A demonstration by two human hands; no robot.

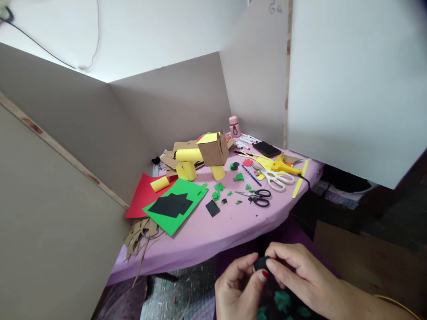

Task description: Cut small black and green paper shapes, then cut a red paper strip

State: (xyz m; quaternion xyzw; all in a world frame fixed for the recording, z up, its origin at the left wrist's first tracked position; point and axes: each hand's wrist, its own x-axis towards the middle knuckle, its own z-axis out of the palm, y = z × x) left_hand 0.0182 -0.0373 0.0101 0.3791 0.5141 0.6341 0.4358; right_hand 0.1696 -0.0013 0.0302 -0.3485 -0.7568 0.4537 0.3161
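Note:
In front of the table edge, my left hand (240, 284) and my right hand (296, 273) pinch a small piece of black paper (260, 264) between thumbs and fingertips. Part of that piece is hidden behind the fingers. Below the hands, green shapes (283, 301) show dimly on a dark surface. On the table nearest the hands are black-handled scissors (258, 195), a small black rectangle (212, 208) and several green paper scraps (218, 187). Further back stands a figure of a cardboard box (213, 150) and yellow paper tubes (189, 155).
Green (173, 227) and red sheets (140, 195) lie at the left, black paper (170, 205) on top. At the right are white-handled scissors (280, 180), a yellow glue gun (283, 166) with its cord and a phone (267, 149). A pink bottle (234, 127) stands behind. Grey panels (173, 98) enclose the table.

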